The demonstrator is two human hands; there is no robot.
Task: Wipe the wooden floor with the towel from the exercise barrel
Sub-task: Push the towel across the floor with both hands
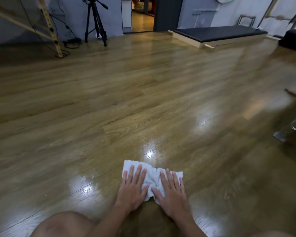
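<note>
While the towel [152, 178] is lying bunched on the wooden floor [143, 100], the left hand [132, 189] and right hand [172, 194] are pressing it flat-fingered; even downward pressure and overlapping strokes should be serving best.

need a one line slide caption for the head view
Both hands, left hand and right hand, press a white towel flat on the glossy wooden floor.

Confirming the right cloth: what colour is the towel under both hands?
White, plain, no pattern: the towel shows best in the head view.

Exercise studio: padded bench [219, 34], tripod [95, 23].
</note>
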